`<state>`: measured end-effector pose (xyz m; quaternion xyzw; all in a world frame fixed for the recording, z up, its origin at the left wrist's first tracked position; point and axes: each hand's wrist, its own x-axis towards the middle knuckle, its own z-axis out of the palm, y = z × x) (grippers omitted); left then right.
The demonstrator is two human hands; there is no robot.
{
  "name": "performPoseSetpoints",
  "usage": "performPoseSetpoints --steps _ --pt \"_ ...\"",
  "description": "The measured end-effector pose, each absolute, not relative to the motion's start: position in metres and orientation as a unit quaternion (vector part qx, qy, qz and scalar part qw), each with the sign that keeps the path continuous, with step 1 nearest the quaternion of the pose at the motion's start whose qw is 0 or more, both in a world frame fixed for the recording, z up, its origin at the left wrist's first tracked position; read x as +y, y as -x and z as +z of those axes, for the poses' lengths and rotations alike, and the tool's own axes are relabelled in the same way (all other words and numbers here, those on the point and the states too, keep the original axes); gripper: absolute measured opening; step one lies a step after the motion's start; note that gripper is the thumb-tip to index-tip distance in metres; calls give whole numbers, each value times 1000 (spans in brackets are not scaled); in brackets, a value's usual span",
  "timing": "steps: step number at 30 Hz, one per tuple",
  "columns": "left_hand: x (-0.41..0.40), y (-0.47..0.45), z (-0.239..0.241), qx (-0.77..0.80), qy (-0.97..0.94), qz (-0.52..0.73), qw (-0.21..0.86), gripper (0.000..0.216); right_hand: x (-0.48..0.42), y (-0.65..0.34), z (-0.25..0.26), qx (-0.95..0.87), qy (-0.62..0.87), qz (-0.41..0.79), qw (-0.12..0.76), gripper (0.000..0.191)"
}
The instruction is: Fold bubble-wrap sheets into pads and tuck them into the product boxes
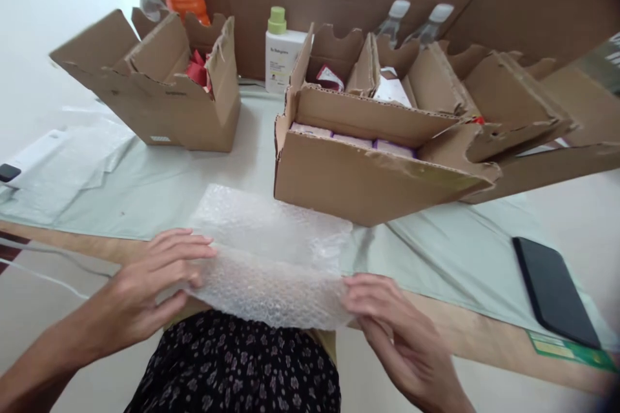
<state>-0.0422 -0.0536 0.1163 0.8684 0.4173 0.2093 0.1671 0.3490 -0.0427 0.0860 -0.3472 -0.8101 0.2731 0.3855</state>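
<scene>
A clear sheet of bubble wrap (271,284) spans the space between my hands at the table's front edge. Its far part lies flat on the pale green cloth, while the near part is lifted and hangs over the edge toward my lap. My left hand (150,284) grips the wrap's left side, fingers on top and thumb below. At the right side, my right hand (392,322) pinches the wrap between fingers and thumb. Whether anything lies under the lifted part is unclear.
Cardboard boxes stand behind the wrap: a divided one (358,174) at centre right with small packs inside, another (188,116) at left. A white bottle (283,55) is between them. A black phone (555,287) lies right, plastic sheets (82,155) left.
</scene>
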Motion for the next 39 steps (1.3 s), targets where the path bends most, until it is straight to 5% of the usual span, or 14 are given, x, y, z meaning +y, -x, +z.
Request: performPoseSetpoints --steps 3,7,10,15,19,25,30,34,39 --pt "-56 48 94 431 -864 150 213 24 -50 -359 70 -836 389 248 297 32" --pt "-53 50 97 454 -833 173 264 51 -50 -360 82 -826 408 237 307 27" --pt "-43 37 91 483 -830 180 212 39 -38 -335 88 -839 407 188 307 24" --pt "-31 15 58 466 -871 82 131 45 -22 -310 61 -897 392 97 179 27" --pt "-37 17 56 468 -868 100 132 54 -43 -347 51 -882 420 57 208 29" --pt "-58 26 74 420 -886 119 155 71 -78 -364 52 -917 378 43 120 51" --pt "-82 47 67 410 -899 48 147 102 -66 -342 42 -914 350 63 198 39" --pt "-95 57 56 459 -877 85 112 83 -57 -339 49 -871 347 154 311 31" --pt "-92 46 63 502 -798 293 160 40 -58 -337 71 -793 404 256 378 31"
